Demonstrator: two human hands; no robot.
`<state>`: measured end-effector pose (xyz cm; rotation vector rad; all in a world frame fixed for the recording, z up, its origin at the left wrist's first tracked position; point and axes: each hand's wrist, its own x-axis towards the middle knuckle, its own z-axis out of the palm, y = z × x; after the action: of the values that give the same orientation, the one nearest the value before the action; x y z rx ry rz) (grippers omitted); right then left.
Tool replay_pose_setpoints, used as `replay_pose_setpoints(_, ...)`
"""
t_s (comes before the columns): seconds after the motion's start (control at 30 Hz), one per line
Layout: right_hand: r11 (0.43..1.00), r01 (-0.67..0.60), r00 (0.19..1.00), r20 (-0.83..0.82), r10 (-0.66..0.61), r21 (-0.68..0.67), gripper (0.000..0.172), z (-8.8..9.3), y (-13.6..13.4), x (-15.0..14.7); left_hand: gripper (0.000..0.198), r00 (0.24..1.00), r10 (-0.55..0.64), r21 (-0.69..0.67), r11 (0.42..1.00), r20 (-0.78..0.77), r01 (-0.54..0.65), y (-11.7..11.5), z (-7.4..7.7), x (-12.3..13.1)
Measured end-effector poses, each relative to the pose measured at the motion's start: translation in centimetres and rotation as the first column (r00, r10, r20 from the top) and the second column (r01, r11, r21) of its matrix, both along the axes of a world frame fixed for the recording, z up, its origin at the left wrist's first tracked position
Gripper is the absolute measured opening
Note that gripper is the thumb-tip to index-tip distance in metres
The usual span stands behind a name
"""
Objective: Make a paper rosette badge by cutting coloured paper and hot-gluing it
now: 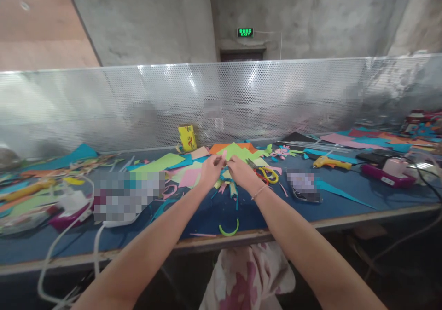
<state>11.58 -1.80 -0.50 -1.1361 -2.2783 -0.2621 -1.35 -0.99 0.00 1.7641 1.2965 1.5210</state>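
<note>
Both hands meet over the middle of the blue table, fingertips nearly touching. My left hand (pixel 211 170) is closed, pinching a small pink paper piece (pixel 224 154). Close beside it, my right hand (pixel 241 171) has its fingers pressed together; what they hold is too small to make out. Just below the hands lies a blue and light green paper piece with hanging strips (pixel 233 189). Right of my right hand are scissors with yellow handles (pixel 271 175). A curved green paper strip (pixel 229 228) rests near the table's front edge.
Coloured sheets (pixel 160 163) spread behind the hands, near a yellow packet (pixel 187 137). A phone (pixel 304 186), a yellow glue gun (pixel 331 163) and a purple power strip (pixel 388 176) are on the right. A blurred-out device (pixel 133 199) with a white cable lies left. A perforated metal screen (pixel 241 103) stands behind.
</note>
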Motion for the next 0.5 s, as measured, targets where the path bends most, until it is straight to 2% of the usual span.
replay_pose_setpoints(0.07, 0.998, -0.054, 0.994, -0.096, 0.053, -0.011, 0.022, 0.1, 0.5, 0.2, 0.016, 0.999, -0.035, -0.028, 0.999, 0.034, 0.036, 0.0, 0.0, -0.2)
replay_pose_setpoints(0.13, 0.999, -0.046, 0.979, -0.199, 0.042, -0.018, 0.02, 0.7, 1.1, 1.4, 0.017, 0.994, -0.061, -0.049, 0.997, 0.089, 0.066, -0.1, -0.1, -0.4)
replay_pose_setpoints(0.2, 0.998, 0.063, 0.965, -0.253, -0.068, -0.027, 0.019, 1.7, 1.8, 4.2, 0.017, 0.988, -0.059, -0.06, 0.996, 0.145, 0.068, -0.1, -0.3, -0.6)
replay_pose_setpoints(0.27, 0.974, 0.223, 0.955, -0.193, -0.224, -0.026, 0.021, 2.8, 2.4, 8.8, 0.02, 0.975, -0.081, -0.101, 0.989, 0.209, 0.104, 0.0, -0.5, -0.8)
replay_pose_setpoints(0.3, 0.938, 0.345, 0.928, -0.141, -0.345, -0.028, 0.022, 3.1, 2.6, 11.8, 0.021, 0.965, -0.093, -0.125, 0.984, 0.244, 0.126, -0.1, -0.6, -0.8)
replay_pose_setpoints(0.33, 0.878, 0.476, 0.875, -0.079, -0.478, -0.041, 0.024, 3.3, 2.7, 15.0, 0.023, 0.955, -0.104, -0.145, 0.978, 0.278, 0.149, -0.1, -0.6, -0.9)
replay_pose_setpoints(0.4, 0.706, 0.705, 0.708, 0.012, -0.706, -0.076, 0.032, 3.0, 2.8, 21.7, 0.024, 0.933, -0.125, -0.173, 0.966, 0.337, 0.192, -0.3, -0.6, -0.7)
replay_pose_setpoints(0.5, 0.503, 0.857, 0.512, 0.065, -0.857, -0.115, 0.037, 1.0, 2.7, 30.5, 0.021, 0.913, -0.154, -0.182, 0.955, 0.378, 0.236, -1.1, -0.2, 0.0)
